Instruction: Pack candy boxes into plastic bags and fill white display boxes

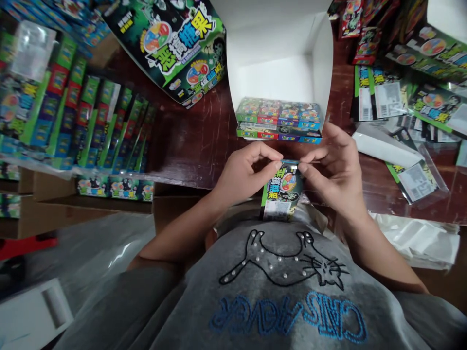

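Note:
A green and black candy packet [280, 189] with a colourful wheel print and a pale label hangs at the table's front edge, close to my shirt. My left hand [242, 170] pinches the top left corner of this packet between thumb and forefinger. At the top right corner, my right hand [333, 170] grips it the same way, its other fingers loosely curled. Just beyond my hands stands an open white box [270, 63] facing me. Small candy boxes [279, 113] in green, red, purple and blue lie in a row at its near opening.
A printed display box [171, 43] lies tilted behind my left hand. Rows of wrapped candy boxes [105, 121] stand at the left, above a cardboard carton [58, 199]. Flat packets [416, 180] and red sachets [367, 43] are scattered on the dark red table [182, 150] at the right.

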Demonstrator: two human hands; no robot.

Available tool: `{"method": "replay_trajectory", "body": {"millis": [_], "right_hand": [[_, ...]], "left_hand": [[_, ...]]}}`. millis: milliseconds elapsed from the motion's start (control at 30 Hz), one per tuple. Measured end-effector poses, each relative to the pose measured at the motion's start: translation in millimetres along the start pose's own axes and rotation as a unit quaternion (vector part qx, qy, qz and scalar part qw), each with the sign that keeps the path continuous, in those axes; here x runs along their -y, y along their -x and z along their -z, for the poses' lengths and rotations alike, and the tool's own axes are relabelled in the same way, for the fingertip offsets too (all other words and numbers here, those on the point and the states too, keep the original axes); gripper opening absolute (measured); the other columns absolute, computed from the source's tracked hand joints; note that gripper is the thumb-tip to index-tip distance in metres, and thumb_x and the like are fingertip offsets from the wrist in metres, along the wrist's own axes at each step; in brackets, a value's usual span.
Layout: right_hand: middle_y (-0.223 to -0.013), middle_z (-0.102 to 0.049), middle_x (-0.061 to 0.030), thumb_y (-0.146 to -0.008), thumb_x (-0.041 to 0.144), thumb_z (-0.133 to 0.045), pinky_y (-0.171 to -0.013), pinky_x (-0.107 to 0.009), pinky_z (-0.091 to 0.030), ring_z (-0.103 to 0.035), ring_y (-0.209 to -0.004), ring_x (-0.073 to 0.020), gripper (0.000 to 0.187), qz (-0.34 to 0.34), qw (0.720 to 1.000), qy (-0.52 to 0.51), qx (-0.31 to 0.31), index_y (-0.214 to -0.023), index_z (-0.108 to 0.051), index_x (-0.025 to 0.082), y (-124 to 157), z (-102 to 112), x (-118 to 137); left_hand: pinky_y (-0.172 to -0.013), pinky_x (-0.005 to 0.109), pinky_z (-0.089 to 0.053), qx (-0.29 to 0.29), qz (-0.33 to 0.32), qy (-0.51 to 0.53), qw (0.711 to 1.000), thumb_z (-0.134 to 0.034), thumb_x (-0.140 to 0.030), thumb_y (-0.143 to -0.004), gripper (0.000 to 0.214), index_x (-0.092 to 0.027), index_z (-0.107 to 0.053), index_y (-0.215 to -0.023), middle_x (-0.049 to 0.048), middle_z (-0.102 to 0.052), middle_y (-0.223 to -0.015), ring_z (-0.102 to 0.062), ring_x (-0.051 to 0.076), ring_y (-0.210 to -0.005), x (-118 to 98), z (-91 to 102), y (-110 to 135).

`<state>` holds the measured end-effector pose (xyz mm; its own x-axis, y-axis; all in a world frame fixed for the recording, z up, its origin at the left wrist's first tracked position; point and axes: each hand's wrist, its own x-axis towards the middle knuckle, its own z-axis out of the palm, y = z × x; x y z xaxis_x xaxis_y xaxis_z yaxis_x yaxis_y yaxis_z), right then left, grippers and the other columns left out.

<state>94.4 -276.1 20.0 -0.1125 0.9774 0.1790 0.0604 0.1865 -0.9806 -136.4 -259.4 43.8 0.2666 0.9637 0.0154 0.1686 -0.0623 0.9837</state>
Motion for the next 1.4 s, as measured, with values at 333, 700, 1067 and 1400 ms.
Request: {"method": "replay_trajectory", "body": {"millis": [333, 700, 1067, 1400], "right_hand": [[-0.093, -0.078, 0.0039, -0.096, 0.037, -0.084, -0.084, -0.042, -0.068, -0.076, -0.084, -0.0210, 0.071, -0.049, 0.998, -0.005, 0.039, -0.159, -0.052, 0.044, 0.8, 18.7, 5.9], [-0.094, -0.070, -0.0041, -0.092, 0.043, -0.081, -0.088, -0.044, -0.052, -0.064, -0.098, -0.0262, 0.018, -0.010, 0.932, 0.212, 0.293, -0.093, -0.073, 0.027, -54.1, 37.8, 56.3], [-0.112, -0.068, -0.0063, -0.094, 0.042, -0.082, -0.095, -0.047, -0.052, -0.065, -0.105, -0.0283, 0.026, -0.012, 0.955, 0.189, 0.226, -0.114, -0.070, 0.030, -47.9, 40.0, 60.4], [-0.087, -0.072, -0.0004, -0.093, 0.061, -0.079, -0.078, -0.035, -0.049, -0.062, -0.080, -0.0173, 0.036, -0.178, 0.916, 0.146, 0.327, -0.092, -0.077, 0.025, -67.9, 36.0, 61.5]], "left_hand": [[-0.089, 0.031, -0.063, 0.077, -0.012, 0.035, 0.996, -0.083, -0.032, -0.093, 0.013, -0.020, -0.080, -0.097, 0.0065, -0.085, -0.107, -0.079, 0.018, -0.098, -0.6, 10.0, -6.0], [-0.088, 0.031, -0.062, 0.062, -0.029, 0.019, 0.997, -0.081, -0.023, -0.092, 0.006, -0.019, -0.081, -0.096, 0.0067, -0.084, -0.103, -0.079, 0.017, -0.094, 4.4, -0.8, -7.1], [-0.090, 0.029, -0.063, 0.064, -0.006, 0.041, 0.997, -0.081, -0.022, -0.092, 0.005, -0.019, -0.081, -0.096, 0.0057, -0.084, -0.104, -0.079, 0.016, -0.096, 1.8, 2.2, -7.4], [-0.090, 0.031, -0.064, 0.070, -0.002, 0.043, 0.997, -0.081, -0.025, -0.092, 0.008, -0.019, -0.080, -0.097, 0.0063, -0.084, -0.105, -0.079, 0.016, -0.095, 5.4, -0.9, -17.0]]}}
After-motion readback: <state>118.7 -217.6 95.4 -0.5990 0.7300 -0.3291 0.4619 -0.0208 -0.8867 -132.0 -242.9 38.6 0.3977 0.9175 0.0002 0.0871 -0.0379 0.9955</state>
